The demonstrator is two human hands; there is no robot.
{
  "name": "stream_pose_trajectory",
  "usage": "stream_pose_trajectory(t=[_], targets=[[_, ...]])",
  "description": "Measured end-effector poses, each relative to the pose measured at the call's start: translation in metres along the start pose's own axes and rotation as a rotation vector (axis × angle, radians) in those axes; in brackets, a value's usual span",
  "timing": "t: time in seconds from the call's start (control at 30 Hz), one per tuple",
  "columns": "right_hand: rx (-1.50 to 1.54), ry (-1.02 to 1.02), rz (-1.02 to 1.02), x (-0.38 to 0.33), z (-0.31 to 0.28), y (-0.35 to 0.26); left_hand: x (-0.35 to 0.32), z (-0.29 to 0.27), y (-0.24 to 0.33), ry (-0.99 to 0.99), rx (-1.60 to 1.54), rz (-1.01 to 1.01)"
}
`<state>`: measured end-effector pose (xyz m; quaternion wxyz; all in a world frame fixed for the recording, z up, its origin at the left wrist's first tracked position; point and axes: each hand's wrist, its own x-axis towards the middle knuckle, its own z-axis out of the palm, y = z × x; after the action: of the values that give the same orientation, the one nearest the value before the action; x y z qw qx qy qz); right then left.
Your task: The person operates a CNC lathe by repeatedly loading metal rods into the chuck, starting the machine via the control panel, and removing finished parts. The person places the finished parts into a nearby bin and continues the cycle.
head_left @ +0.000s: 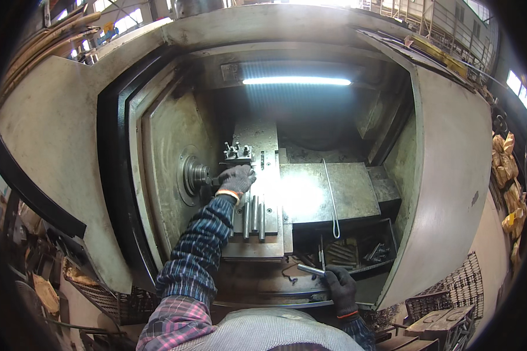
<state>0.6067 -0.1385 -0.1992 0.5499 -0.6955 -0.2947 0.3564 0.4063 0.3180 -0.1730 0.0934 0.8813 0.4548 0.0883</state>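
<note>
My left hand (236,180), in a dark grey knit glove, reaches into the lathe between the chuck (197,174) and the tool post (238,153). Its fingers are curled, and whatever they grip is hidden beneath the glove. Low at the right, my gloved right hand (340,288) is closed around one end of a short metal rod (311,269), which points left over the machine's front edge. Several similar metal rods (261,221) lie side by side on the carriage plate (272,234), just right of my left forearm.
A long looped metal hook (330,199) lies across the flat cover (357,187) at the right. Below it, an open tray (394,240) holds metal pieces. The left door (112,169) and right housing panel (445,164) flank the opening. A lamp (297,81) shines at the back.
</note>
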Motion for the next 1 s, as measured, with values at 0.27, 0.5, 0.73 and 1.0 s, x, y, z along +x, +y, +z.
stream_pose_trajectory(t=[0.27,0.5,0.73,1.0], targets=[[0.059,0.009,-0.243,0.032,0.031,-0.006,-0.089,0.023,0.027,-0.067,-0.007,-0.365],[0.309,-0.097,-0.160,0.069,0.100,-0.048,-0.172,-0.032,0.053,0.207,-0.235,-0.333],[0.265,-0.165,-0.281,0.148,0.211,-0.085,-0.336,-0.161,0.051,0.837,-0.099,0.108],[0.056,-0.115,-0.449,0.241,0.360,-0.078,-0.449,-0.210,-0.004,1.244,0.561,-0.598]])
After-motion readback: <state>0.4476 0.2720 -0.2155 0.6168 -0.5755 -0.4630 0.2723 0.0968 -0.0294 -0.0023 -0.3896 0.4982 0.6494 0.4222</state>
